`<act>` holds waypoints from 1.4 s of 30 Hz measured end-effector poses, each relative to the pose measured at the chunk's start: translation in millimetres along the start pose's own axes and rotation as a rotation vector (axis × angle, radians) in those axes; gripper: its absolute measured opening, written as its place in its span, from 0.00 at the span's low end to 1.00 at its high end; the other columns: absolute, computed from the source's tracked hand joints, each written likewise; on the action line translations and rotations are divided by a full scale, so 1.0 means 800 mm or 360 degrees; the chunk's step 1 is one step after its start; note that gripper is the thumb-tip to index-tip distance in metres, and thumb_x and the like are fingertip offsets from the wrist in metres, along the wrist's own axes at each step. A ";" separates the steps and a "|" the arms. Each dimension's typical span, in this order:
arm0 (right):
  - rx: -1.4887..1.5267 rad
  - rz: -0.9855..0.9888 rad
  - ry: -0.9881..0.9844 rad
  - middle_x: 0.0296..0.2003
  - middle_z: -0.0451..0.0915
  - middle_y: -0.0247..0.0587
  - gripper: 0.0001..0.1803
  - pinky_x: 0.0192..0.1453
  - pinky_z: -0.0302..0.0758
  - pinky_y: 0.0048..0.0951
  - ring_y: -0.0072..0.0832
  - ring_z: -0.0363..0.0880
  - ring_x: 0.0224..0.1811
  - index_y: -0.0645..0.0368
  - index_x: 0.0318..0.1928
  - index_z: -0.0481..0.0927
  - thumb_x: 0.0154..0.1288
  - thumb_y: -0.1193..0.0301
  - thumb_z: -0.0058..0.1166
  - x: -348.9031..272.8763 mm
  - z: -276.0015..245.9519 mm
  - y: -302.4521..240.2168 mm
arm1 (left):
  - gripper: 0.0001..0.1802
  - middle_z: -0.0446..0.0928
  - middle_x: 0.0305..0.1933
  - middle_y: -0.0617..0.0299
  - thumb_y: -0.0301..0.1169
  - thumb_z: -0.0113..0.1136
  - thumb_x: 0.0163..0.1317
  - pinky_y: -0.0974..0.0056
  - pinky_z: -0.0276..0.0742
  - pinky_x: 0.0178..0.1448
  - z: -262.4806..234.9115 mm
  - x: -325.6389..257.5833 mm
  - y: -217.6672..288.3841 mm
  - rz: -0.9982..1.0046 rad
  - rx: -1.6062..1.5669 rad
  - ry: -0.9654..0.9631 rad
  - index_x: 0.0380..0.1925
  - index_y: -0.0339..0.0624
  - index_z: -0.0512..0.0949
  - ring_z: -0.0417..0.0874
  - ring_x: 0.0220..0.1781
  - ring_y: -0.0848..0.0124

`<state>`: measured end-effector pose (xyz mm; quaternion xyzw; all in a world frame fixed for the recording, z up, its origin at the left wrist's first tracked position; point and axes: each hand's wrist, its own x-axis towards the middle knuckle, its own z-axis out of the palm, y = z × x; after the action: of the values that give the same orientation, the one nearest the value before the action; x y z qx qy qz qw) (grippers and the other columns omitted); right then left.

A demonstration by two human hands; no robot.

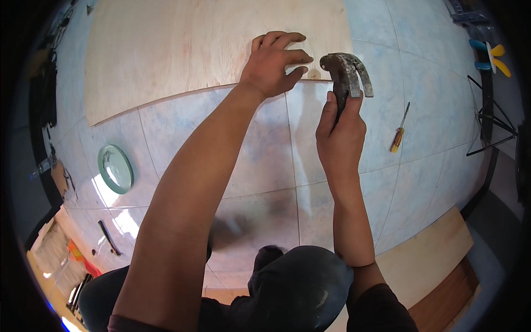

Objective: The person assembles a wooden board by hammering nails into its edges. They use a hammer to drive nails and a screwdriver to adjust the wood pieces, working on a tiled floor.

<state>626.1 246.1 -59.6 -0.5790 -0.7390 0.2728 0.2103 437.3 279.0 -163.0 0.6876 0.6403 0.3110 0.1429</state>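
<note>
A claw hammer (347, 74) with a worn metal head is gripped in my right hand (344, 124), its fingers wrapped round the dark handle close to the head. The head is raised beside the near right corner of a pale plywood sheet (166, 52) lying on the tiles, its claw pointing right and toward me. My left hand (271, 63) rests on the sheet near its front edge, fingers stretched out and apart. Just right of its thumb a small round mark shows on the wood; I cannot tell whether it is a nail.
A screwdriver (397, 138) with a yellow handle lies on the tiled floor to the right. A round green dish (115, 169) sits at the left, with a dark bar-shaped tool (109, 238) nearer me. Another board (431, 254) lies at the lower right; a black wire stand (492, 122) is beyond.
</note>
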 end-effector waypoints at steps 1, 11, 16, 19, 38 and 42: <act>-0.0054 0.0003 -0.0043 0.35 0.86 0.64 0.17 0.36 0.79 0.60 0.64 0.85 0.34 0.66 0.62 0.67 0.83 0.69 0.51 -0.003 0.005 0.005 | 0.14 0.77 0.74 0.70 0.36 0.75 0.64 0.50 0.58 0.82 -0.001 -0.003 0.000 -0.0015 0.0001 -0.0013 0.50 0.64 0.92 0.69 0.78 0.63; -0.0102 -0.0011 -0.0067 0.34 0.85 0.63 0.15 0.35 0.79 0.60 0.64 0.85 0.33 0.66 0.57 0.68 0.83 0.67 0.50 0.000 0.001 0.008 | 0.14 0.78 0.73 0.70 0.36 0.75 0.64 0.50 0.58 0.82 0.001 -0.005 -0.002 0.0004 0.0006 0.0001 0.50 0.63 0.92 0.70 0.77 0.63; -0.0225 0.0110 -0.0203 0.34 0.85 0.63 0.15 0.34 0.78 0.59 0.64 0.84 0.32 0.66 0.58 0.68 0.83 0.67 0.50 0.005 0.012 0.028 | 0.14 0.78 0.73 0.71 0.36 0.75 0.64 0.50 0.58 0.82 0.001 0.004 0.002 -0.0002 -0.0027 -0.0011 0.50 0.63 0.92 0.70 0.77 0.63; -0.0032 -0.0029 -0.0013 0.35 0.85 0.63 0.15 0.35 0.78 0.59 0.64 0.85 0.34 0.66 0.58 0.68 0.83 0.67 0.50 -0.003 0.012 0.022 | 0.14 0.78 0.73 0.70 0.37 0.75 0.64 0.50 0.58 0.82 0.003 -0.002 0.000 -0.0002 -0.0013 -0.0006 0.50 0.63 0.92 0.70 0.77 0.63; -0.0565 -0.0049 0.0815 0.43 0.85 0.50 0.21 0.39 0.84 0.44 0.48 0.89 0.39 0.63 0.61 0.79 0.77 0.63 0.63 -0.032 -0.033 0.220 | 0.32 0.72 0.78 0.68 0.50 0.83 0.51 0.47 0.55 0.84 -0.005 0.006 0.018 -0.0030 0.0141 -0.0195 0.57 0.64 0.85 0.64 0.81 0.58; -0.0735 0.0009 0.0862 0.38 0.81 0.47 0.23 0.35 0.80 0.46 0.48 0.85 0.37 0.61 0.60 0.80 0.76 0.57 0.64 -0.020 -0.028 0.261 | 0.33 0.71 0.78 0.68 0.50 0.84 0.52 0.48 0.55 0.85 -0.006 0.006 0.013 -0.0010 0.0186 -0.0196 0.59 0.64 0.84 0.63 0.82 0.58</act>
<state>798.6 272.0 -177.4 -0.6646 -0.6970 -0.0643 0.2614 442.5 281.4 -151.7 0.7106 0.6495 0.2298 0.1428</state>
